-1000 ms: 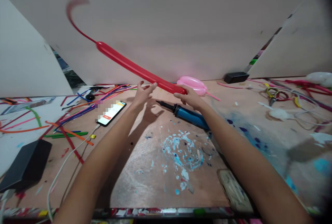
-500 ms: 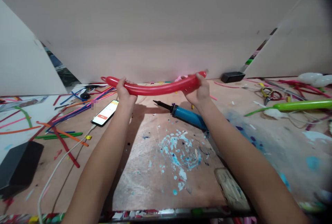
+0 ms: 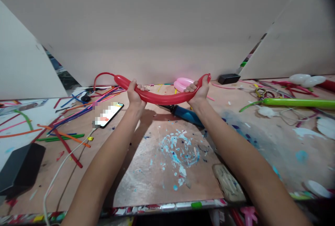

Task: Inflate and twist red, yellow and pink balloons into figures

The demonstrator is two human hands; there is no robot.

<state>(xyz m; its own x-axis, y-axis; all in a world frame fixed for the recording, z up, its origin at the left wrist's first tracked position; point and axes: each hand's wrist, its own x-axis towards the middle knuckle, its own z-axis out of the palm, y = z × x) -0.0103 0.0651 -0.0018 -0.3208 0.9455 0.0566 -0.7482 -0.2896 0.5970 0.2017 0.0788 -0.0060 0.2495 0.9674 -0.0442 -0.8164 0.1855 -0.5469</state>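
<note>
Arching out at the left, the thin, uninflated tail [image 3: 104, 73] of the red balloon [image 3: 164, 99] hangs above loose coloured strips, with the lit phone [image 3: 113, 112] lying nearer on the table [image 3: 138, 187]. Next comes the left hand [image 3: 136, 95], clamped around the balloon: its thumb stands up against the near side, its fingers curl over the top, and a rounded end sticks out to the left. Between the hands the balloon sags in a smooth arc, held above the table, partly covering the nozzle of the blue pump [image 3: 187, 114]. The right hand [image 3: 199, 93] is likewise closed about the balloon, fingers curled over from the inner side, thumb lying along the upturned, knotted end. A pink balloon [image 3: 180, 84] shows just behind those fingers, and farther right lies a green balloon [image 3: 295, 103].

One second ago the red balloon slanted up to the left, its tail flung high, the left hand open beneath it. Half a second ago both hands already gripped it, but its bend was shallower. The green balloon was not in sight in the earliest view.
</note>
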